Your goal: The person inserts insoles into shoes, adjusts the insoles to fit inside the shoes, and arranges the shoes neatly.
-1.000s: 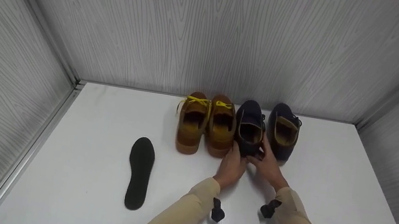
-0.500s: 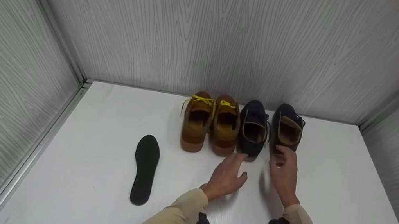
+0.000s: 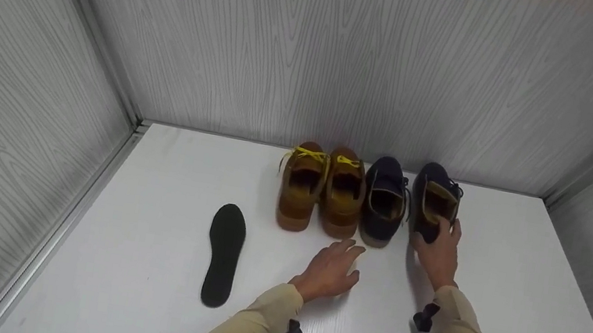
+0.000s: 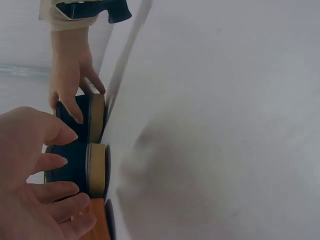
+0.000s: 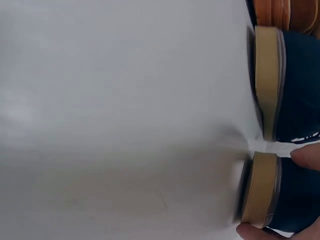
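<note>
Two navy shoes stand side by side near the back wall, toes away from me. My right hand (image 3: pixel 437 257) holds the heel of the right navy shoe (image 3: pixel 428 181); in the right wrist view its thumb and a finger lie on either side of that heel (image 5: pixel 297 195). Just short of the left navy shoe (image 3: pixel 380 221) my left hand (image 3: pixel 326 271) hovers with loosely spread fingers, holding nothing. Left of this pair sit two brown shoes with yellow laces, the nearer-to-navy one (image 3: pixel 341 220) beside the outer one (image 3: pixel 294 210).
A dark insole (image 3: pixel 224 255) lies flat on the white tabletop (image 3: pixel 163 193), left of my left hand. The grey wood-grain back wall (image 3: pixel 313 57) rises just behind the shoe toes. Side panels close off both ends.
Both hands have let go of the left navy shoe. The right hand has moved right onto the right navy shoe's heel; the left has drawn back toward me.
</note>
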Action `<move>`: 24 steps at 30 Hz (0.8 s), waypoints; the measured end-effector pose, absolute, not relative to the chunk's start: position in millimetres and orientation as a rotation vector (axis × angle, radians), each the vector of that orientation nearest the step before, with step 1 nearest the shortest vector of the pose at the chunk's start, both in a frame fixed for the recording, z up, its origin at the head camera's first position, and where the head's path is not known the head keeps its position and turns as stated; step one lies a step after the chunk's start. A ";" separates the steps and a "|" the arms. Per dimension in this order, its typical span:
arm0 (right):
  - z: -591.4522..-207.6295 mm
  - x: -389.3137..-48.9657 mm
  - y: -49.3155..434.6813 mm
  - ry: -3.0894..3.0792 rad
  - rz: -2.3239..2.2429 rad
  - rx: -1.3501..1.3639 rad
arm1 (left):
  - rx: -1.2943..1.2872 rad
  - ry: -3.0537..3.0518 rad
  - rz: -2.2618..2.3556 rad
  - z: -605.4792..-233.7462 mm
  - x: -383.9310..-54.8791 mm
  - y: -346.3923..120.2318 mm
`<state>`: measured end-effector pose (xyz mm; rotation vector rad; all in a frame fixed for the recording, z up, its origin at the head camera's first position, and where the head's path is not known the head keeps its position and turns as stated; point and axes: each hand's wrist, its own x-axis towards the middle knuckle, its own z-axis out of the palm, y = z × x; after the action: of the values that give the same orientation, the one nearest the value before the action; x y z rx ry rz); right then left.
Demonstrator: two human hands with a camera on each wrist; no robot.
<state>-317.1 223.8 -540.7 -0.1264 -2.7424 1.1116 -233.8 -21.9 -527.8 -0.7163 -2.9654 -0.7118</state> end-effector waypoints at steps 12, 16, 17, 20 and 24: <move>-544.8 -312.9 229.0 -2.682 1.239 -0.093 | -0.763 -2.950 -0.712 -533.7 -227.8 -32.2; -545.2 -315.5 231.3 -2.608 1.273 -0.095 | -0.778 -2.928 -0.727 -533.2 -228.0 -39.1; -545.2 -316.0 231.9 -2.595 1.279 -0.096 | -0.777 -2.927 -0.727 -533.1 -228.1 -41.2; -545.0 -315.4 233.9 -2.576 1.302 -0.105 | -0.764 -2.923 -0.733 -532.4 -227.8 -47.9; -544.7 -303.0 239.4 -2.544 1.308 -0.114 | -0.759 -2.927 -0.752 -530.4 -225.2 -56.4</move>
<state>-303.0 239.4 -544.7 -0.1142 -2.5439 1.3077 -225.2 -56.4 -530.4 -0.7590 -2.9267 -0.7522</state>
